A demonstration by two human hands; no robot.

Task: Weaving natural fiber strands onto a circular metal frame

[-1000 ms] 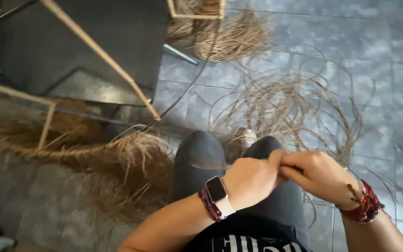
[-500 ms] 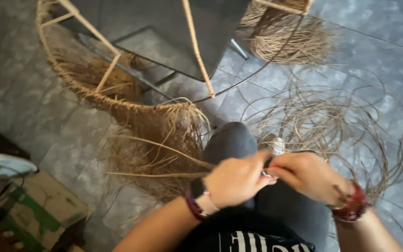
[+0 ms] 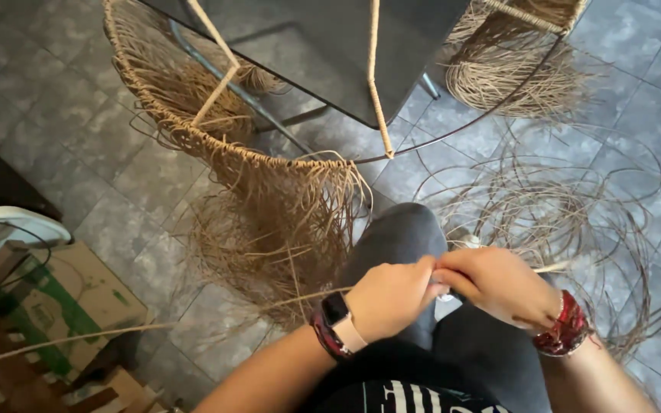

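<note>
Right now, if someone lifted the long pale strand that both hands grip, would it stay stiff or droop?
Probably springy rather than limp: the strand runs in a shallow bow from the left hand toward the cardboard box. Likely light, since the right hand pinches it with fingertips only. The loose coils on the floor suggest that it bends without snapping.

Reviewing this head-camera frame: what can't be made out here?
- What the left hand and right hand pinch between them: fingers cover it.
- The pale rattan strand: its end leaves the left edge.
- The woven wire-frame basket: cut off by the top edge.
- The green-printed cardboard box: its contents are hidden.
</note>
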